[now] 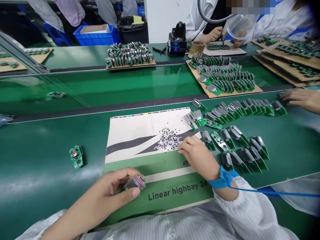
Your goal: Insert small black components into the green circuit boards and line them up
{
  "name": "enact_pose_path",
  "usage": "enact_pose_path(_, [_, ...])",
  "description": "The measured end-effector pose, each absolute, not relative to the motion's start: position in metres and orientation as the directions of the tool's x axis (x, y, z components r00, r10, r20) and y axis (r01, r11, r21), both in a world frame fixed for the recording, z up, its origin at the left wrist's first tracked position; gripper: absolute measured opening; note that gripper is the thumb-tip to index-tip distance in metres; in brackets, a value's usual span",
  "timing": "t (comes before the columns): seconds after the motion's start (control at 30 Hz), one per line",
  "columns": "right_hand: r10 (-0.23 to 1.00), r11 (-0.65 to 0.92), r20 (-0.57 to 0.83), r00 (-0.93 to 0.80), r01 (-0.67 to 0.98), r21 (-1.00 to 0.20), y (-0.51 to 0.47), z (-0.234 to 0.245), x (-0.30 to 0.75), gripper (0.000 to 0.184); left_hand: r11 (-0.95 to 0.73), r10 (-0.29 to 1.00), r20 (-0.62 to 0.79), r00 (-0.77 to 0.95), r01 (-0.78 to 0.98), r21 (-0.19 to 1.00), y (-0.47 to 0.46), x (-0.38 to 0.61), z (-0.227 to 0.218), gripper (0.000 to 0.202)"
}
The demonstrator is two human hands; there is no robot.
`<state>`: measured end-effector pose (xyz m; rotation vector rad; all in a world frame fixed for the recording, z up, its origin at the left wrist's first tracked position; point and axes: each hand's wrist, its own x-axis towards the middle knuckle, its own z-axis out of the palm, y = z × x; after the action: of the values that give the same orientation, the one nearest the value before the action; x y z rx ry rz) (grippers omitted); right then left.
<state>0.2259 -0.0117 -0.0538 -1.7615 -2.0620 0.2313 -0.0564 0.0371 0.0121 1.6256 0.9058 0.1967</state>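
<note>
Plainly, “Linear highbay 24” lettering (177, 192)

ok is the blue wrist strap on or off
On: the blue wrist strap wraps the wrist of the right hand, its cord trailing off rightward.

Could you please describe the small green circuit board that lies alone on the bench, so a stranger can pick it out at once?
On the green bench before the person, find the printed sheet. Just left of it lies a small green circuit board with a round metal part on top. Unlike the boards in rows right of the sheet, it lies alone.
</note>
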Motion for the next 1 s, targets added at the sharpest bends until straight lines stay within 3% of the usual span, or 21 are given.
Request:
enact_pose_path(0.23, [0.982,0.157,0.165,-0.096,0.898,-0.411,-0.014,-0.063,0.229,0.026,0.114,0.708,-0.365,0.604,0.412,0.904,0.036,-0.064,0.002,0.016])
enact_pose_path(0.63, [0.972,0.194,0.231,-0.030,0.652,-0.733,-0.035,-0.018,0.224,0.018,0.374,0.629,-0.428,0.649,0.230,0.898,0.024,-0.030,-0.003,0.022])
enact_pose_path(0.83, [0.971,0.166,0.223,0.087,0.426,-0.890,-0.052,0.002,0.204,0.013,0.307,0.652,-0.346,0.675,0.182,0.934,0.010,-0.011,0.003,0.023])
enact_pose_path(1.0, [0.943,0.279,0.325,0.067,0.370,-0.886,-0.054,0.012,0.188,0.021,0.210,0.658,-0.264,0.705,0.165,0.964,0.001,0.000,0.010,0.019])
